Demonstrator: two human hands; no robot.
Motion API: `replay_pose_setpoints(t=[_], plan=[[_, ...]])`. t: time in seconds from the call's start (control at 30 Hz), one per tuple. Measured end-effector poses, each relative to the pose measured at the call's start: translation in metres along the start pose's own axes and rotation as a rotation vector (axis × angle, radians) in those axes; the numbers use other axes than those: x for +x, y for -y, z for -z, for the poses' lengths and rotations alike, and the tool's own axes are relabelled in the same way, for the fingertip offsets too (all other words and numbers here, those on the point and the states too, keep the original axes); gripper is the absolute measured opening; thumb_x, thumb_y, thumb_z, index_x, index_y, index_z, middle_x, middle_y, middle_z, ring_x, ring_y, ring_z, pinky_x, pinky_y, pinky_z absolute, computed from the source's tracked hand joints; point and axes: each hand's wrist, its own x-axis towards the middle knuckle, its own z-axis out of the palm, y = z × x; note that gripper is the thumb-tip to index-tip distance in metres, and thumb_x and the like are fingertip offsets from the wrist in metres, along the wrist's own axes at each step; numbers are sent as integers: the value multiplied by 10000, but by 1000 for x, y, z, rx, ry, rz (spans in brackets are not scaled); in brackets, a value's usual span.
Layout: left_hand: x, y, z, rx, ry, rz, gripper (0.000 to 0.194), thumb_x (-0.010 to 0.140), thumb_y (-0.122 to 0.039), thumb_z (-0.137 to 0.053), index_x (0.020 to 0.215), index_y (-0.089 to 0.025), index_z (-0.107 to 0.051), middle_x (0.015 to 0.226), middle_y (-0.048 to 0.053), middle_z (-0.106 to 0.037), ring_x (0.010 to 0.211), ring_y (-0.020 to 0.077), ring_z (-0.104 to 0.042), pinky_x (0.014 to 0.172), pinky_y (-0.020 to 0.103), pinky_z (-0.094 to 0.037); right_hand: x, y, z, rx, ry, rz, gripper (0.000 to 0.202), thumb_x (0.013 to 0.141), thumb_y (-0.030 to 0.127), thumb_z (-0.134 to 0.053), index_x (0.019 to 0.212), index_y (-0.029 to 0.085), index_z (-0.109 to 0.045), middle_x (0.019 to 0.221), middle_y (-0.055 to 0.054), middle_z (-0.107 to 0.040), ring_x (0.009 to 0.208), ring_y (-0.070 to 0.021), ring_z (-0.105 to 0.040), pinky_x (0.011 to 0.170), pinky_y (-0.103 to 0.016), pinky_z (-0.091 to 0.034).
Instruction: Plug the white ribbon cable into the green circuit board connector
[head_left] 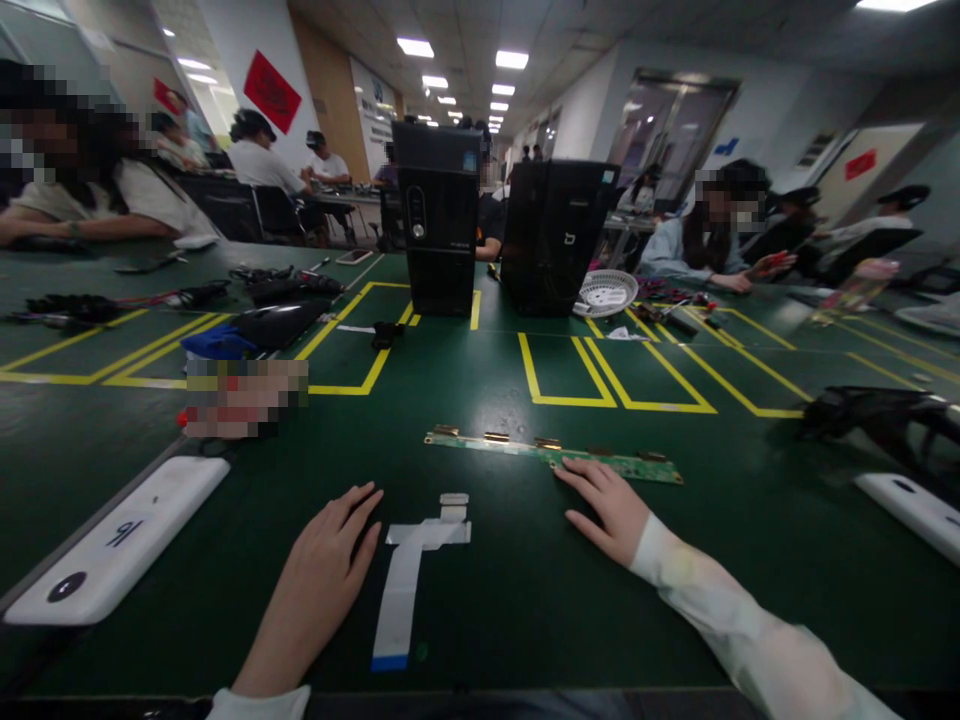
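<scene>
My left hand (pixel 330 560) rests palm down on the green table, fingers stretched out, just left of a flat white ribbon cable (pixel 400 590). The cable has a blue end toward me and a connector at its far end; it lies beside the hand, apart from it. Further right, my right hand (pixel 607 508) lies flat with fingers spread. Its fingertips are at the near edge of a long, narrow green circuit board (pixel 517 445) with several gold-coloured tabs along its far side. Whether they touch the board I cannot tell. Neither hand holds anything.
A white device (pixel 150 520) lies at the left, another (pixel 911 505) at the right edge. Two black computer towers (pixel 442 220) stand at the back. Beside them is a white basket (pixel 606 292). Yellow tape (pixel 574 402) marks the table. A dark cable bundle (pixel 281 285) lies back left. Several people sit around.
</scene>
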Motion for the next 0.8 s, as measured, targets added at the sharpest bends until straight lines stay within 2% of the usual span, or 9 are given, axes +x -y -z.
replay_pose_setpoints(t=[0.23,0.4,0.6,0.8], plan=[[1,-3,1,-6,-29,-10,499,928,-441,-353,1301,-171,-544,1371,110,-519,1244,273,-495,1055,485,-395,59,58,-27,59,41,55,543,920,465,-423,1362,152,-461,1355,-151,-472,1258,-299,-384,1070,-524,-313],[0,-2,1,-2,-13,-6,499,934,-447,-348,1312,-178,-531,1377,106,-513,1251,267,-487,1050,486,-399,76,76,-33,98,96,98,580,913,500,-419,1391,172,-427,1394,-132,-445,1280,-291,-353,1088,-521,-288],[0,-4,3,-4,-5,-1,502,933,-451,-348,1311,-179,-532,1373,106,-518,1248,270,-491,1051,494,-396,74,69,-31,114,93,141,574,927,479,-396,1402,156,-406,1442,-141,-390,1334,-274,-312,1097,-490,-297],[0,-5,5,-13,-12,7,483,928,-434,-367,1301,-183,-542,1367,102,-527,1247,273,-495,1050,502,-401,58,30,-20,66,31,185,495,957,429,-363,1360,155,-453,1443,-135,-395,1380,-263,-258,1116,-493,-278]])
